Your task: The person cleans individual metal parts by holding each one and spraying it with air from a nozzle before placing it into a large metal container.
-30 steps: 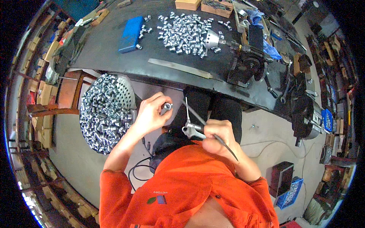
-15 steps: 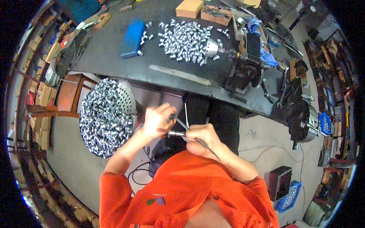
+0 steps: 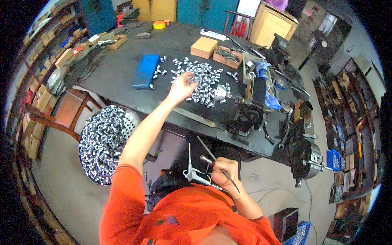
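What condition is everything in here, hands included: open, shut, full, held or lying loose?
Left hand: open, reaching into the loose metal parts.
Right hand: shut on the air blow gun.
Perforated basket: full of metal pieces.
Blue case: closed, flat on the workbench.

bench: blue case (image 3: 145,72), two cardboard boxes (image 3: 203,47) (one open)
floor: basket (image 3: 131,121) of metal sleeves
right: chuck (image 3: 304,158)

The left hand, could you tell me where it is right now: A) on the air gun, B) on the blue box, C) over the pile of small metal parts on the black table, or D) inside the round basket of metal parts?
C: the left hand is stretched out to the pile of small metal parts on the black table.
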`<state>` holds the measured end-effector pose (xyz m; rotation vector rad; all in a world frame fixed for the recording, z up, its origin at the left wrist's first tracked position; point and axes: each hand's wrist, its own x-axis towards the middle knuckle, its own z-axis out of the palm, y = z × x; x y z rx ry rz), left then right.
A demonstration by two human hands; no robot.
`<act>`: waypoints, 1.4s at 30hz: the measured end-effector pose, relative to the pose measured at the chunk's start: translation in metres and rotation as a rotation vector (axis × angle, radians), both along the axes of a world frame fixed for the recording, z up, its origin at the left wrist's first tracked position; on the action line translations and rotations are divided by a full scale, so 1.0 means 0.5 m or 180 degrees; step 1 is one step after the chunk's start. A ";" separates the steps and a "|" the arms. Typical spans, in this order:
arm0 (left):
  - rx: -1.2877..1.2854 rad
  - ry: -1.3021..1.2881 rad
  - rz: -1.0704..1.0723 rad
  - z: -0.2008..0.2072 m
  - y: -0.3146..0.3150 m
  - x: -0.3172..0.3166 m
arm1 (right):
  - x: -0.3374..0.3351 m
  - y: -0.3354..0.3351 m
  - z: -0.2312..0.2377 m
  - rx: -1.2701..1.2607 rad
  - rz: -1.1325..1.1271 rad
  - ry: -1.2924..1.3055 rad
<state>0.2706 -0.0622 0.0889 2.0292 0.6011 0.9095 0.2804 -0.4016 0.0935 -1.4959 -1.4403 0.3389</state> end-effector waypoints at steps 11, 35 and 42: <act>-0.0897 0.0491 0.0457 0.001 0.062 -0.396 | -0.003 -0.007 -0.044 0.0035 -0.0173 0.0292; 0.1438 0.3972 0.1490 -0.184 0.097 -0.514 | -0.008 -0.005 -0.029 -0.0226 -0.0026 0.0415; 0.1571 0.3848 0.1473 -0.158 0.075 -0.512 | -0.001 -0.011 -0.021 -0.0225 0.0022 0.0433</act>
